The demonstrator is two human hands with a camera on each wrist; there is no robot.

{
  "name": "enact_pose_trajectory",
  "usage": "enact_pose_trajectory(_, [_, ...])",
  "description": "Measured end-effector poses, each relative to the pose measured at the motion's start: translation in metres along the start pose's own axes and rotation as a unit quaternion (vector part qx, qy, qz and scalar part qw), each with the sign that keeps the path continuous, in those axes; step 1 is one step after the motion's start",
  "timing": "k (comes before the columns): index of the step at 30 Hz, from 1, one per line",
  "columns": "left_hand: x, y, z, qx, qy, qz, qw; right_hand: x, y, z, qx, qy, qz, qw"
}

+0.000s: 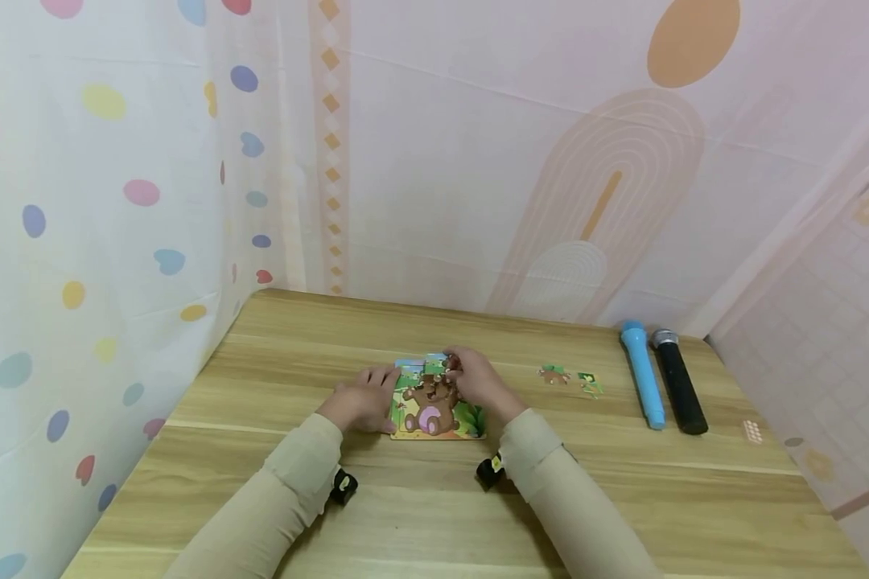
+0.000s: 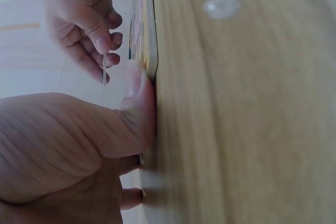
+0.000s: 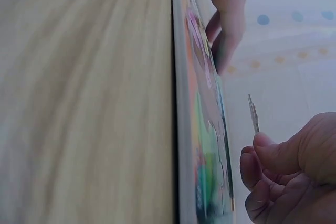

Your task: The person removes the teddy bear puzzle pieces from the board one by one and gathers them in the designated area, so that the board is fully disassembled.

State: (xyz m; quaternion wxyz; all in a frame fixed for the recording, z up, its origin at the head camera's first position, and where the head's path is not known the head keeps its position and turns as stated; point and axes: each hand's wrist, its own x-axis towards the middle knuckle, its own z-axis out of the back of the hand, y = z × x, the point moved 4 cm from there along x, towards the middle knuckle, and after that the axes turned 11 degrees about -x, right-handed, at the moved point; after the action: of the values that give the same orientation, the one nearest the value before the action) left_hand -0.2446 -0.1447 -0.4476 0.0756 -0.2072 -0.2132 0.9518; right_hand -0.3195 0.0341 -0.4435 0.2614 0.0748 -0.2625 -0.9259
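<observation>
A bear jigsaw puzzle [image 1: 429, 420] lies on the wooden table, its picture showing a brown bear with a pink belly among green leaves. My left hand [image 1: 365, 400] rests at the puzzle's left side, fingers spread. In the left wrist view, the thumb [image 2: 137, 95] touches the board's edge while other fingertips reach the table. Over the upper right of the puzzle, my right hand [image 1: 480, 381] pinches a thin puzzle piece [image 3: 253, 113] between thumb and fingers. Edge-on in the right wrist view, that piece stands clear of the board; its picture is hidden there.
Loose puzzle pieces [image 1: 554, 375] lie to the right of the board, with more green pieces [image 1: 591, 384] beside them. Farther right are a light blue microphone [image 1: 644, 378] and a black microphone [image 1: 681, 386]. A small dotted card [image 1: 752, 432] sits near the table's right edge. Patterned curtains [image 1: 420, 161] hang behind.
</observation>
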Motion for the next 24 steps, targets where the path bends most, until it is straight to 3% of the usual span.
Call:
enact_pose_trajectory(8, [0.000, 0.000, -0.001, 0.001, 0.001, 0.002, 1.0000, -0.003, -0.012, 0.009, -0.002, -0.019, 0.000, 1.000])
enact_pose_trajectory(24, [0.000, -0.001, 0.000, -0.003, 0.007, 0.007, 0.9999, -0.007, -0.041, 0.027, 0.015, -0.034, -0.038, 0.999])
